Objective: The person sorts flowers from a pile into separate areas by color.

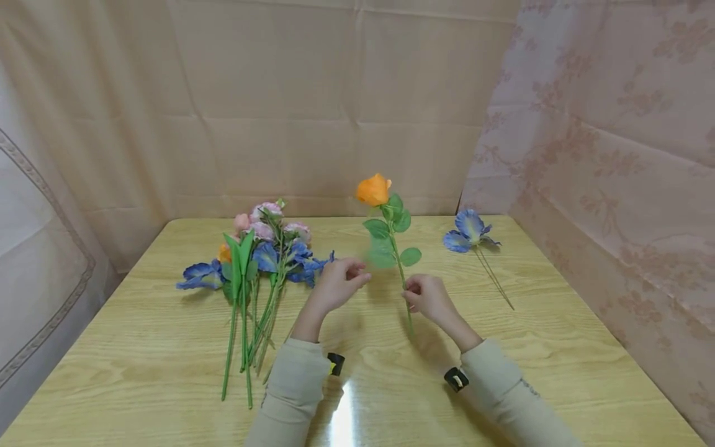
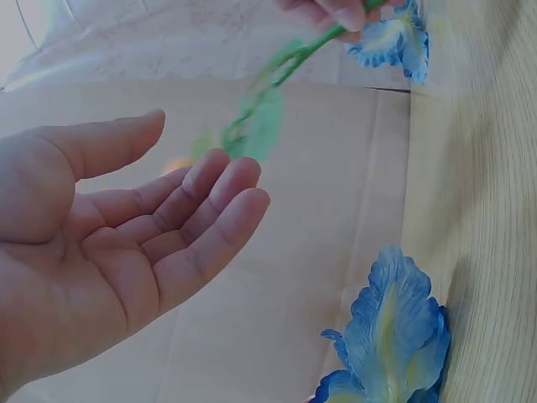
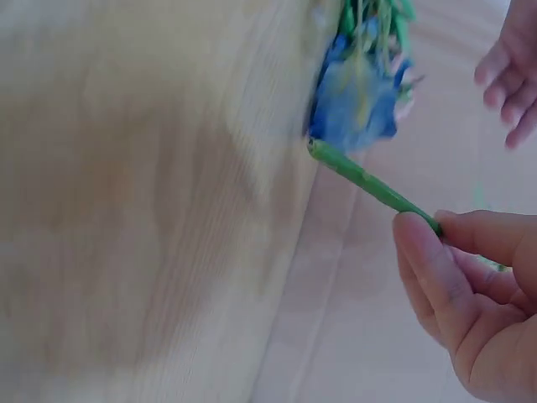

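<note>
An orange artificial rose (image 1: 373, 190) with green leaves stands nearly upright above the table. My right hand (image 1: 431, 300) pinches its green stem (image 3: 369, 183) between thumb and fingers, low down near the cut end. My left hand (image 1: 338, 283) is held to the left of the rose, palm turned toward it. Its fingers are loosely bent with nothing between them, as the left wrist view also shows (image 2: 168, 227). Just left of that hand lie blue irises (image 1: 307, 266), part of a pile of flowers.
The pile on the left holds pink flowers (image 1: 262, 231), another orange bloom (image 1: 224, 253), a blue iris (image 1: 202, 275) and green stems (image 1: 230, 347) pointing toward me. A single blue iris (image 1: 468, 231) lies at the right. Curtains hang behind the wooden table (image 1: 139, 385).
</note>
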Available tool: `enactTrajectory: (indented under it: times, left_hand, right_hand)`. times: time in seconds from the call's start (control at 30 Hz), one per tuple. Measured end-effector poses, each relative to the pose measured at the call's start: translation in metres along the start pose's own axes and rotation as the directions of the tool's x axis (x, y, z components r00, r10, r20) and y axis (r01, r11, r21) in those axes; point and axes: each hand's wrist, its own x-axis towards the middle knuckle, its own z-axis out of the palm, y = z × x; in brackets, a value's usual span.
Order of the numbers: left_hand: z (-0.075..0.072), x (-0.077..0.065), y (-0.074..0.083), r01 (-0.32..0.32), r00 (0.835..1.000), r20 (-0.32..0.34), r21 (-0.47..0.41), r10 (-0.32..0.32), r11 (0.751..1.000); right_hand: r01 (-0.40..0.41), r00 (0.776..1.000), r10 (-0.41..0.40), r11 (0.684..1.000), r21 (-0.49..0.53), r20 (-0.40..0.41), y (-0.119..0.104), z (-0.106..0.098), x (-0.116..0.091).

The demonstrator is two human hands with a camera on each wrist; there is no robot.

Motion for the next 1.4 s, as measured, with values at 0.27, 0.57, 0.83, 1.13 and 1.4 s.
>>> enactTrajectory:
  times: [0.27, 0.57, 0.83, 1.13, 1.4]
  left_hand:
    - [0.001, -0.001, -0.002, 0.025, 0.998, 0.054, 0.047, -0.027, 0.999]
    - [0.000, -0.002, 0.001, 0.012, 0.997, 0.076, 0.063, -0.016, 0.998]
    - [-0.001, -0.002, 0.000, 0.010, 0.995, 0.101, 0.077, -0.018, 0.997]
    - [0.000, -0.003, 0.000, 0.005, 0.995, 0.099, 0.078, -0.013, 0.997]
    - [0.000, -0.004, 0.000, 0.007, 0.995, 0.096, 0.067, -0.013, 0.998]
  right_hand:
    - [-0.143, 0.988, 0.145, 0.988, -0.058, 0.043, 0.022, -0.023, 0.012]
    - [-0.230, 0.969, 0.237, 0.968, -0.099, 0.070, 0.040, -0.037, 0.025]
    - [-0.250, 0.962, 0.260, 0.961, -0.115, 0.086, 0.055, -0.039, 0.031]
    - [-0.285, 0.942, 0.315, 0.934, -0.217, 0.119, 0.063, -0.038, 0.038]
    - [-0.241, 0.952, 0.278, 0.938, -0.247, 0.128, 0.069, -0.037, 0.037]
